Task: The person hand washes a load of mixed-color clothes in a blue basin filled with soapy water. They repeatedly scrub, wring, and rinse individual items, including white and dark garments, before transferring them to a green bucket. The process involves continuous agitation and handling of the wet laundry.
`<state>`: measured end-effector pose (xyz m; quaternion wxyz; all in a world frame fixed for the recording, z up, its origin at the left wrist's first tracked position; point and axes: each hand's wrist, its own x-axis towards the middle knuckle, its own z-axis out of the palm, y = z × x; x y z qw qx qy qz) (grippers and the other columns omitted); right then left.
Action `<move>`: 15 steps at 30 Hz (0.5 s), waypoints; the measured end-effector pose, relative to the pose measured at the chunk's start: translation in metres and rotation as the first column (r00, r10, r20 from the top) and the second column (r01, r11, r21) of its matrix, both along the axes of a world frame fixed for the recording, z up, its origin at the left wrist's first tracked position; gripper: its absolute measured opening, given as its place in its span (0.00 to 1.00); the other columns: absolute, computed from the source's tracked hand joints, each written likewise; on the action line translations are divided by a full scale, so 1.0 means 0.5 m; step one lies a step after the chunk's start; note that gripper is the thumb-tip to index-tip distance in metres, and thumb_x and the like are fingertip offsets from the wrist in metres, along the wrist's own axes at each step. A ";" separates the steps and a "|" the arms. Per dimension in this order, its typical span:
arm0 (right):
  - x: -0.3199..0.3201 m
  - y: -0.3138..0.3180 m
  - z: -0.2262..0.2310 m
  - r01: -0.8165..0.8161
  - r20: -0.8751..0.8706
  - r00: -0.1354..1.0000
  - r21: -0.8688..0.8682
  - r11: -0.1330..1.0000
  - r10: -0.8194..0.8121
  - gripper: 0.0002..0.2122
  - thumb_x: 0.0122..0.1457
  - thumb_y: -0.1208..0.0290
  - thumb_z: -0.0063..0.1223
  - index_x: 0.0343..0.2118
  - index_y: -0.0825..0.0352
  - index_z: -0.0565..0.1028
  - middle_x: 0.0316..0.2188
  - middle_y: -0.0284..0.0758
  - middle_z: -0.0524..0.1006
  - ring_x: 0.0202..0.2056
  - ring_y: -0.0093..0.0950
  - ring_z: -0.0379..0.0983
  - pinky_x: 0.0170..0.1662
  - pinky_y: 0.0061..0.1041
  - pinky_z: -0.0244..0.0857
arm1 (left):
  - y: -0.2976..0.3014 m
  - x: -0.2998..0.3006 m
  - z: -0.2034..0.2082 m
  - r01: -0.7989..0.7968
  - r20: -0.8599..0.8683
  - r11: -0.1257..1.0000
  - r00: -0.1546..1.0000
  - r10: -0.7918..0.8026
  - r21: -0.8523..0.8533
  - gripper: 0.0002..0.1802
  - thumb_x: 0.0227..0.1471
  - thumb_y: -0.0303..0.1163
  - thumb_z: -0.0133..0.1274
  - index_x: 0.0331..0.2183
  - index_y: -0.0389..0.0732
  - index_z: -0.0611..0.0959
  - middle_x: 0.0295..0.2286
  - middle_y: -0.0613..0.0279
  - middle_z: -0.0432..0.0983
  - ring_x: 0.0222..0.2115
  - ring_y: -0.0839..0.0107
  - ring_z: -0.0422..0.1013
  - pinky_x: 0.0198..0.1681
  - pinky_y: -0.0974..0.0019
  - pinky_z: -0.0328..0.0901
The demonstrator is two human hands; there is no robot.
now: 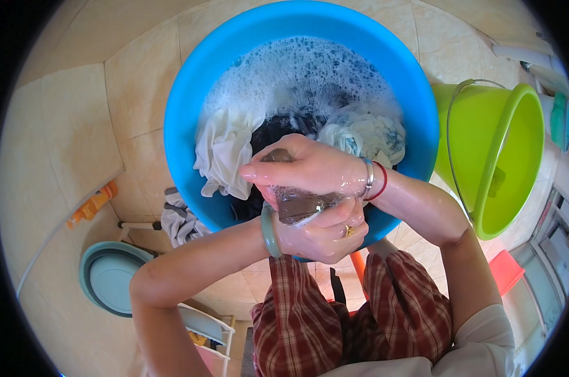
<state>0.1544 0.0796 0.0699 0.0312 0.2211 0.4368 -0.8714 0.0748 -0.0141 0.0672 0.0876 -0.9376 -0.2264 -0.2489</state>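
Observation:
Over the near side of a large blue basin, my two hands are closed on a small wet brown cloth with suds on it. My right hand lies across the top, and a bit of the cloth pokes out between its thumb and fingers. Below it, my left hand grips the lower part. What kind of garment the cloth is cannot be made out. Foamy water fills the basin. In it lie a white garment, a dark garment and a pale garment with blue patches.
To the right a yellow-green bucket with a wire handle lies tilted. At the left are a grey striped cloth, an orange bottle and a grey-blue washbasin. A red plastic object is at the lower right.

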 end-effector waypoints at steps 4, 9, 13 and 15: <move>-0.007 -0.012 -0.015 -0.003 0.015 1.000 0.094 0.996 0.002 0.17 0.56 0.59 0.49 0.20 0.70 0.76 0.19 0.34 0.76 0.22 0.23 0.69 0.32 0.24 0.65 | -0.007 0.007 -0.024 -0.016 -0.026 0.998 1.000 0.017 0.055 0.11 0.29 0.36 0.54 0.15 0.43 0.69 0.20 0.65 0.64 0.27 0.68 0.68 0.40 0.66 0.64; -0.010 -0.010 -0.014 -0.057 0.077 0.996 0.219 0.974 0.041 0.16 0.52 0.62 0.48 0.18 0.69 0.76 0.18 0.36 0.77 0.22 0.25 0.72 0.31 0.25 0.66 | -0.009 0.008 -0.028 0.020 -0.099 0.999 0.995 -0.015 0.049 0.11 0.29 0.37 0.53 0.15 0.44 0.69 0.19 0.65 0.60 0.26 0.68 0.64 0.36 0.67 0.61; -0.015 -0.018 -0.027 -0.064 0.078 0.996 0.252 0.966 0.046 0.16 0.53 0.61 0.48 0.18 0.69 0.77 0.18 0.37 0.77 0.22 0.26 0.72 0.31 0.25 0.66 | -0.023 0.010 -0.045 -0.002 -0.097 1.000 0.995 0.005 0.032 0.10 0.29 0.38 0.52 0.14 0.46 0.68 0.21 0.65 0.61 0.27 0.69 0.65 0.37 0.68 0.59; -0.018 -0.020 -0.035 -0.061 0.090 0.995 0.256 0.965 0.039 0.17 0.54 0.61 0.47 0.18 0.69 0.77 0.19 0.37 0.77 0.23 0.26 0.72 0.33 0.24 0.66 | -0.022 0.005 -0.046 0.037 -0.033 0.997 0.999 -0.039 -0.061 0.09 0.30 0.38 0.51 0.15 0.47 0.69 0.21 0.65 0.61 0.28 0.69 0.65 0.37 0.68 0.59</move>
